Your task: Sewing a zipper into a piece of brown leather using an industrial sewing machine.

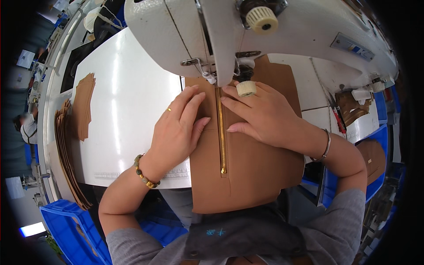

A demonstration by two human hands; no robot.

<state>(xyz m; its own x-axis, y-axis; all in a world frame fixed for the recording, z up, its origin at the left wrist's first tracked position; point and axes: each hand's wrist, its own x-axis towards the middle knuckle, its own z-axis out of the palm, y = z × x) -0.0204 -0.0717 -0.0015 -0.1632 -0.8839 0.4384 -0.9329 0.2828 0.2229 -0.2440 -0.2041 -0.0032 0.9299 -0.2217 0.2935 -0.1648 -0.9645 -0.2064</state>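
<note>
A brown leather-like panel (256, 176) lies under the white sewing machine (309, 26) and hangs over the table's near edge. Set in a narrow slot in it is a gold-toothed zipper (222, 132), its slider at the near end. My left hand (179, 121) rests on the panel left of the zipper, fingers stretched forward and thumb apart. Flat on the panel to the right of the zipper is my right hand (260, 112), fingers spread, their tips by the zipper's edge close to the presser foot. A cream knob (246, 88) partly covers the right fingers.
Brown cut pieces (85, 106) lie on the white table (119, 145), with a thicker stack (66, 154) at its left edge. Red-handled scissors (339, 119) lie at the right. Blue bins (70, 225) stand lower left and right. The machine head overhangs both hands.
</note>
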